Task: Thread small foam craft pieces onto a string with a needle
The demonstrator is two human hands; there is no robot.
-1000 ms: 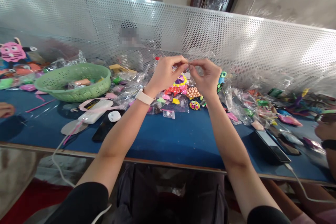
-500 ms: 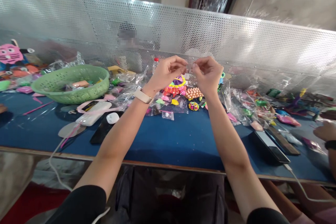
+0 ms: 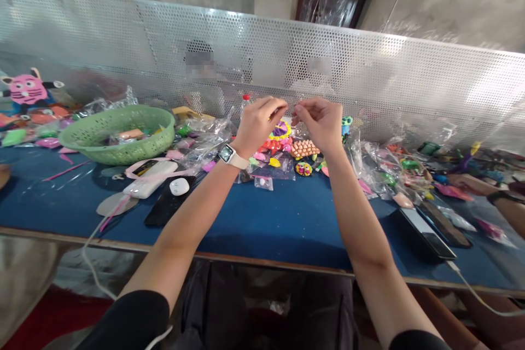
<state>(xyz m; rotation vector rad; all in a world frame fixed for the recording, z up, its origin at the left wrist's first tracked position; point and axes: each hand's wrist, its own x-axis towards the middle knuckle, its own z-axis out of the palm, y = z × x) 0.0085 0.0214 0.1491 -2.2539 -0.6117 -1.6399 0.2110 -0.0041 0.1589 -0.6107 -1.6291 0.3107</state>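
Observation:
My left hand (image 3: 261, 120), with a watch (image 3: 226, 153) on its wrist, is raised over the back of the table, fingertips pinched together. Facing it a small gap away, my right hand (image 3: 322, 122) is pinched too. Whatever sits between the fingertips of either hand is too small to make out. Behind and below them are a purple and yellow clay flower shape (image 3: 281, 129), a peach bumpy clay piece (image 3: 304, 149) and a small round multicoloured clay piece (image 3: 304, 169). A yellow clay lump (image 3: 274, 162) lies on clear plastic beneath my left hand.
A green basket (image 3: 118, 156) stands at left. Nearer are a white power bank (image 3: 150, 183), a black phone (image 3: 168, 205) and a white earbud case (image 3: 179, 187). Another phone (image 3: 426, 235) lies at right by a co-worker's arm (image 3: 506, 209). A perforated metal screen (image 3: 262, 44) runs behind the table.
My left wrist has turned so the watch face shows, and both hands appear slightly lower. At right, the co-worker's hand has reached farther in over the plastic bags. The view has shifted slightly.

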